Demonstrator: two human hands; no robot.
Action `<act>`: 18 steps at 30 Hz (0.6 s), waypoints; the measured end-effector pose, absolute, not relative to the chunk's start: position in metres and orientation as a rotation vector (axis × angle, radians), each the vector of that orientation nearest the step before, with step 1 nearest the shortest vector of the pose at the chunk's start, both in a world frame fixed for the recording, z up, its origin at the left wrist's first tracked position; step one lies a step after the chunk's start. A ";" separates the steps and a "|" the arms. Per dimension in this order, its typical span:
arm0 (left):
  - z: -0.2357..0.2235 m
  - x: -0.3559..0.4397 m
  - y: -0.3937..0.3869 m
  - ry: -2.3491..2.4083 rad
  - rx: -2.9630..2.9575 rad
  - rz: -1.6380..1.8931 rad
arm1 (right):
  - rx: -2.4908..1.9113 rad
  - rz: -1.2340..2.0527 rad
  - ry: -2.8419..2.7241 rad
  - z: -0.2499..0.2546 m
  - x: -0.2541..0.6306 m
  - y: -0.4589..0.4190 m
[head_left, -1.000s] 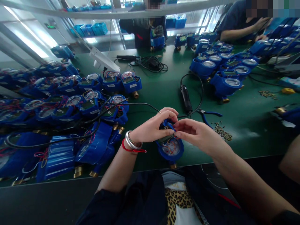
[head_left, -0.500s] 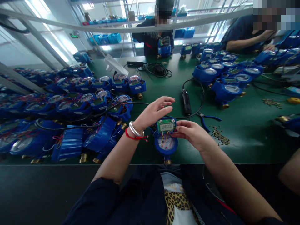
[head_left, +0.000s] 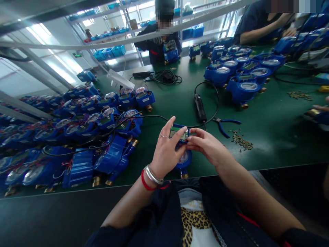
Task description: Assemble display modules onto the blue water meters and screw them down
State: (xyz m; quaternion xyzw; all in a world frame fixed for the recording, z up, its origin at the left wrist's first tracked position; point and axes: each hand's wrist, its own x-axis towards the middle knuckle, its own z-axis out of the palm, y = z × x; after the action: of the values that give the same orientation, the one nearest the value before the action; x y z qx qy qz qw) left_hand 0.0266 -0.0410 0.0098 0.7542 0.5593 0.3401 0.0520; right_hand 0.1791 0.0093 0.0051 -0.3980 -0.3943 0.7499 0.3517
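So the blue meter (head_left: 187, 161) is sitting on the desk (head_left: 167, 94) right in front of the person, near the front edge, tucked under and between both hands. Left hand (head_left: 166, 151) is open over the top of it, fingers spread, a couple of them straddling the little screen (head_left: 175, 134). Right hand (head_left: 208, 145) has its fingertips bunched at the right edge of the green board (head_left: 177, 126); can't tell if it's actually pinching anything there. Looks-wise the meter is shiny blue, with a grey screen on that board at the far end, a round dial mostly hidden behind the left hand, and a brass pipe end (head_left: 184, 175) pointing back at the person. The desk is dark green and pretty busy: black corded tool (head_left: 199, 109) just past the right hand, then blue-handled pliers (head_left: 226, 121) and a scatter of small screws (head_left: 242, 141). Loads more blue meters (head_left: 109, 154) on the left with wires poking out, another bunch (head_left: 244, 89) far right. Two other people (head_left: 154, 51) are across the desk, with shelves of blue bins (head_left: 110, 53) behind.
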 end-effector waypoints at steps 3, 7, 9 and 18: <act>0.011 0.022 -0.038 1.647 2.286 1.052 | -1.033 1.895 -1.147 0.009 0.179 0.008; 0.009 0.020 -0.038 1.619 2.304 1.035 | -1.052 1.898 -1.220 0.010 0.179 0.006; 0.006 0.022 -0.038 1.635 2.310 1.059 | -1.059 1.924 -1.222 0.011 0.179 0.005; -0.005 0.026 -0.036 1.726 2.295 1.219 | -0.973 1.883 -1.334 0.009 0.181 0.010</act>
State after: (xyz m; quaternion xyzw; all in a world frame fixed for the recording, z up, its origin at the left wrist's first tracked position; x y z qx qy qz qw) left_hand 0.0265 -0.0359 -0.0053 0.7356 0.5533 0.3907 0.0110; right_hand 0.1814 0.0098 0.0086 -0.3691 -0.5058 0.7141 0.3131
